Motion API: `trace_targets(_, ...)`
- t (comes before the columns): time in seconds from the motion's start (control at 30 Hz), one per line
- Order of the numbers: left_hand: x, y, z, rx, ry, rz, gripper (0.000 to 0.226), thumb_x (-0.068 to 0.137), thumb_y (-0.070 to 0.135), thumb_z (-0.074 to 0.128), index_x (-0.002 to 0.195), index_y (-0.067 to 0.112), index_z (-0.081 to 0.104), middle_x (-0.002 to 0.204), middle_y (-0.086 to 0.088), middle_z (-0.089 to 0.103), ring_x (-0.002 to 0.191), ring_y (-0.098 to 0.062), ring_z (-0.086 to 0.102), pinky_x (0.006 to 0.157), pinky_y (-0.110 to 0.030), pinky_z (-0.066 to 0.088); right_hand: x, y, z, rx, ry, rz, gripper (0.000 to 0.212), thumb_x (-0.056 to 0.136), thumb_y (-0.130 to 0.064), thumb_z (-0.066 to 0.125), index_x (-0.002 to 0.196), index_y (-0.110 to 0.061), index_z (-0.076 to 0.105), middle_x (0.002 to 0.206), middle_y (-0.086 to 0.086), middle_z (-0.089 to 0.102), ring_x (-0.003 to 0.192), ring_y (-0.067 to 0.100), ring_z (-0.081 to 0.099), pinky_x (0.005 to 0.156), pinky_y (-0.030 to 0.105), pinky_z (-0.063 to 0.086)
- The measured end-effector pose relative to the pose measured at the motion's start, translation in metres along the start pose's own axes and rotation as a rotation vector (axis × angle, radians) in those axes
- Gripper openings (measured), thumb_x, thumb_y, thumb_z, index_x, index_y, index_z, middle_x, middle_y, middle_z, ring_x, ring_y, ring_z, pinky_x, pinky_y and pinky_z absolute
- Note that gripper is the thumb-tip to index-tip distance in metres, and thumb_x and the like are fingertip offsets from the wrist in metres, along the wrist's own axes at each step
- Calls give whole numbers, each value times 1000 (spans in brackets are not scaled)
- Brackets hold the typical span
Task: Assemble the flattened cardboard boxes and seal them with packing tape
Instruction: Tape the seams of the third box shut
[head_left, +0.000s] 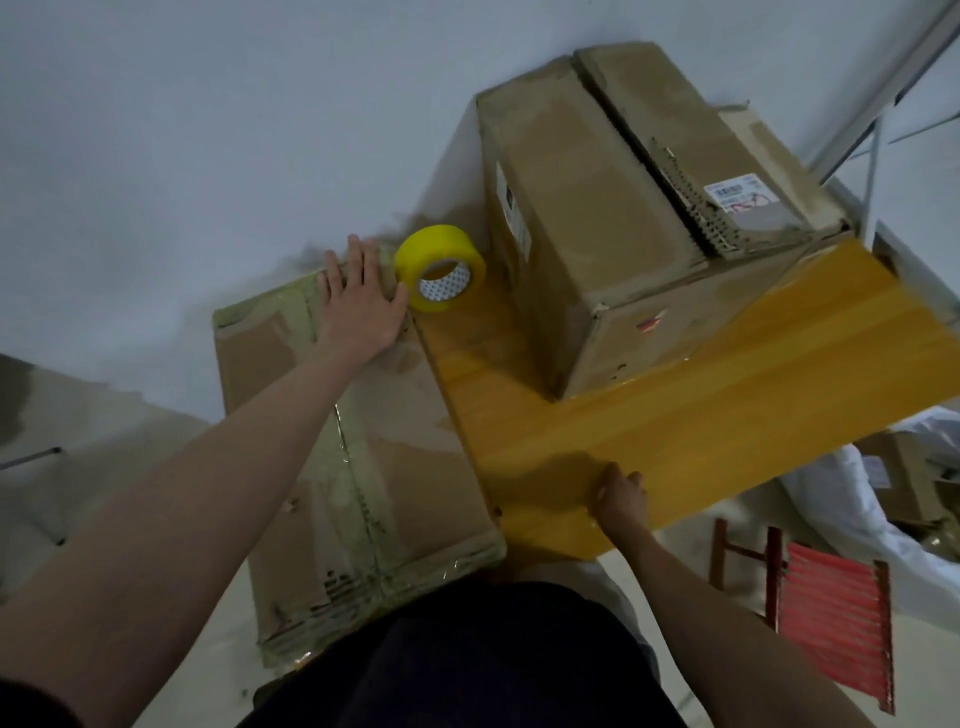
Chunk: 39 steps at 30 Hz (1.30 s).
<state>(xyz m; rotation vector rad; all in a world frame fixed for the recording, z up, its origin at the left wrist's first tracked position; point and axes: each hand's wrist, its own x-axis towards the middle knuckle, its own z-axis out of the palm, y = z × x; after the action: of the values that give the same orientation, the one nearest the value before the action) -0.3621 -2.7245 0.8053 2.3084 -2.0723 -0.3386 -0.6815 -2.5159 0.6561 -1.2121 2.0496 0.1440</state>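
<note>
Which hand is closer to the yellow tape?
Left. The left hand lies flat on the box right beside the tape; the right hand rests far away at the table edge.

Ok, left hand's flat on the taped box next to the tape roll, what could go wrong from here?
The taped box seems to overhang the table edge, so pressing with the left hand might tip it. The tape roll stands on edge beside that hand; a nudge could roll it off. The right hand only rests on the table edge.
</note>
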Motion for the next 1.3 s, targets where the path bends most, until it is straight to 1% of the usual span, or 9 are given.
trace_targets(0.2,-2,1,-3,-3,-6,-1,79,100,60,26,160,18,-2,168,-2,-7,153,-34,-6,123,-51,0,-6,-90,-43,213,-147,-364,21,91,-13,68,110,-6,71,112,17,69,101,32,66,84,42,55)
trace_targets(0.3,0,-3,-9,17,7,24,82,98,66,27,160,18,2,168,-1,-4,154,-29,-3,122,-50,0,-17,-161,-77,300,-100,-544,9,90,-18,70,98,-14,73,102,10,71,91,31,68,75,41,56)
trace_targets(0.43,7,-5,-16,1,-10,64,79,98,66,28,160,19,10,168,1,1,154,-23,0,122,-47,-2,-27,-227,-114,522,150,-585,5,91,-10,64,90,-11,59,92,7,68,85,29,66,77,51,53)
trace_targets(0.57,18,-8,-26,16,-44,139,77,100,60,31,160,19,7,168,2,1,154,-17,-1,124,-42,-1,-21,-276,-142,692,234,-589,24,90,-4,58,110,-13,67,108,6,70,101,27,64,92,38,48)
trace_targets(0.67,19,-8,-26,18,-61,156,78,101,59,32,160,19,0,168,3,-5,153,-13,-8,124,-39,-3,-7,-302,-148,752,223,-563,27,87,-4,62,110,-14,74,106,6,72,105,27,62,97,36,48)
trace_targets(0.8,14,-8,-20,33,3,136,81,100,60,31,160,16,0,168,1,-7,153,-14,-10,124,-40,-4,8,-328,-146,793,219,-513,18,83,-4,70,100,-8,72,93,3,71,90,19,67,82,24,51)
trace_targets(0.97,13,-18,-17,21,10,108,80,99,60,29,160,16,0,168,1,-6,153,-15,-11,124,-40,-4,17,-344,-139,757,208,-517,11,83,-9,73,94,-10,69,85,2,70,79,18,69,73,28,56)
trace_targets(1.13,11,-19,-18,-4,24,99,79,100,59,30,160,16,2,168,1,-3,154,-17,-8,124,-41,-4,20,-355,-136,637,230,-539,11,83,-12,71,93,-11,67,79,4,70,74,20,67,76,42,56)
trace_targets(1.3,11,-19,-17,-7,15,100,80,99,60,27,160,16,1,168,1,-4,154,-17,-10,124,-42,-4,22,-358,-135,595,247,-541,9,83,-14,71,91,-13,68,75,3,69,70,20,67,74,45,57)
